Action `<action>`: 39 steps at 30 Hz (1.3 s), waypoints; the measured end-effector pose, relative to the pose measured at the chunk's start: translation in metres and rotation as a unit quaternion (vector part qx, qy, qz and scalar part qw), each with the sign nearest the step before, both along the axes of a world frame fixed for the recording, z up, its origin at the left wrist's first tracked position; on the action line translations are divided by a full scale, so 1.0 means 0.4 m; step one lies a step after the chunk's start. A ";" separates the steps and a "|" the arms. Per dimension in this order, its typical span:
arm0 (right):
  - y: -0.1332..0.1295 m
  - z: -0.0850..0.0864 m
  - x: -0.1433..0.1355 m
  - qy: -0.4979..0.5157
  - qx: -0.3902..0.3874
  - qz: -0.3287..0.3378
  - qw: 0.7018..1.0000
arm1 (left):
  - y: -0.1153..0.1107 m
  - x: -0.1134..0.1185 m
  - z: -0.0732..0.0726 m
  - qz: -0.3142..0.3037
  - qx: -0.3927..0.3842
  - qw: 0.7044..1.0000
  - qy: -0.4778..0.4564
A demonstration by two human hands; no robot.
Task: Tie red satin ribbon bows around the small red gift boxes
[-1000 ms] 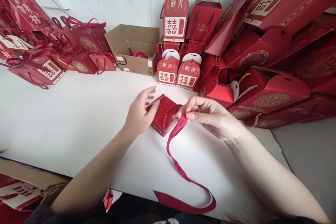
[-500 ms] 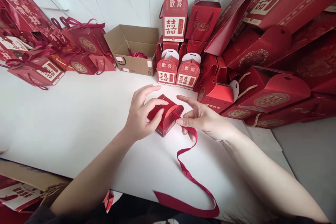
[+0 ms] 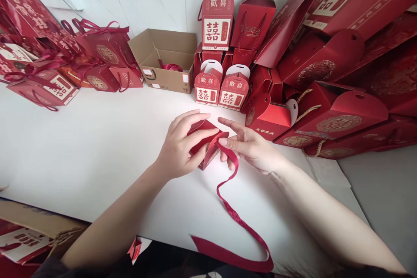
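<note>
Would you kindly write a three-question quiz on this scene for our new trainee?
1. What does the right hand hold?
a) scissors
b) a pen
c) a red ribbon

2. True or false: the brown cardboard box by the wall is open at the top.

3. Fill in: the fingers of the left hand arch over a small red ____.

Key: 1. c; 2. true; 3. gift box.

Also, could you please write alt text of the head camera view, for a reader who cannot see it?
A person's left hand curves over a small red box on a white table while the right hand pinches a red ribbon at the box's rounded flap. Behind are an open cardboard box and many red gift boxes.
</note>
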State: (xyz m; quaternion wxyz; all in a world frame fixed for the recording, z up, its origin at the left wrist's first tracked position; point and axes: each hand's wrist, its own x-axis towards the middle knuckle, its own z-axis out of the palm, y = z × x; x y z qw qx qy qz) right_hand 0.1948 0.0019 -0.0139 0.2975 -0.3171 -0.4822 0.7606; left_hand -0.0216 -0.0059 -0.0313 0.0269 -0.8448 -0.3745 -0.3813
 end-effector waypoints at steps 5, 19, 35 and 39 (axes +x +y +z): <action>-0.001 -0.007 -0.008 0.013 0.022 0.008 1.000 | 0.001 0.006 0.000 -0.022 0.003 1.000 -0.002; -0.009 -0.003 -0.015 0.008 0.054 0.011 0.998 | -0.013 0.022 0.004 0.027 0.031 0.998 -0.048; -0.012 -0.009 -0.021 0.012 0.065 -0.002 0.998 | -0.006 0.024 0.001 -0.001 0.094 0.993 -0.067; -0.017 0.000 -0.022 0.003 0.050 0.017 0.999 | -0.004 0.019 -0.002 -0.010 0.131 0.989 -0.063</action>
